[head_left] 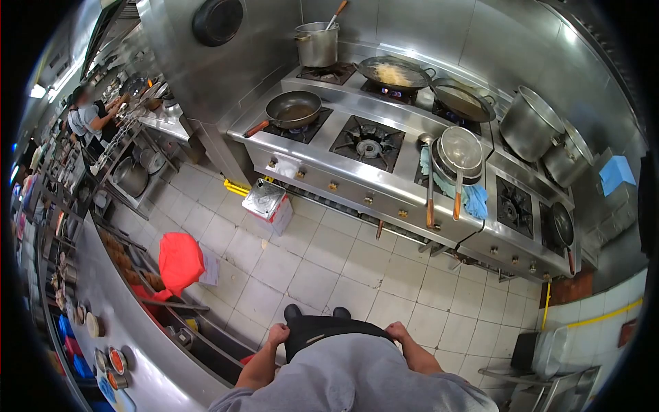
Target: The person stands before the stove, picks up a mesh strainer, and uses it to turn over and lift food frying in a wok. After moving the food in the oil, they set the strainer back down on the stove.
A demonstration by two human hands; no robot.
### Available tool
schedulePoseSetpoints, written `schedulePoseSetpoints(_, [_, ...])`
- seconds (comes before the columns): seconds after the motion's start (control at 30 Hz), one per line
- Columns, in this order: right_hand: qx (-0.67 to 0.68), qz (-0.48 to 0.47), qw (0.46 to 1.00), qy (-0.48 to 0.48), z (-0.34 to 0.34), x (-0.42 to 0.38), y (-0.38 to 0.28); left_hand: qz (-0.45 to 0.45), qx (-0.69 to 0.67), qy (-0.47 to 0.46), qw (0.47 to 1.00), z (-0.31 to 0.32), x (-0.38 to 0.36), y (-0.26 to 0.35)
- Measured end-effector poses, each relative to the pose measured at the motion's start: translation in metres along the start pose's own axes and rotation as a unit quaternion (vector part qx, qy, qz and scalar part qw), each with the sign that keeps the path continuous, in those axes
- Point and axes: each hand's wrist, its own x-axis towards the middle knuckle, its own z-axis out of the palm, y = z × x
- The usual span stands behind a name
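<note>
My left hand (278,334) is low at my left side, its fingers curled in beside the edge of the black garment (317,329) at my waist. On the other side, my right hand (396,332) is also closed, close to the garment's right edge. Whether either hand pinches the cloth or anything else is hidden. Both hands are well short of the steel stove (322,175). A frying pan (294,108) with a reddish handle sits on its left front burner. Farther back, a wok (395,73) holds pale yellowish food over a blue flame.
A round strainer (460,148) rests over a pot beside a ladle (430,185) and a blue cloth (475,201). Large pots (532,123) stand at the right rear. A red bag (180,264) and a tin-topped box (266,200) are on the left; a co-worker (89,117) stands beyond.
</note>
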Motion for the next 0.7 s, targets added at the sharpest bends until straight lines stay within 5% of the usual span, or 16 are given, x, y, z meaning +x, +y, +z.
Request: schedulePoseSetpoints(0.7, [-0.031,0.012,0.999,0.002,0.003,0.001,-0.008,-0.014,-0.034,-0.021,0.999,-0.002,-0.006,-0.007])
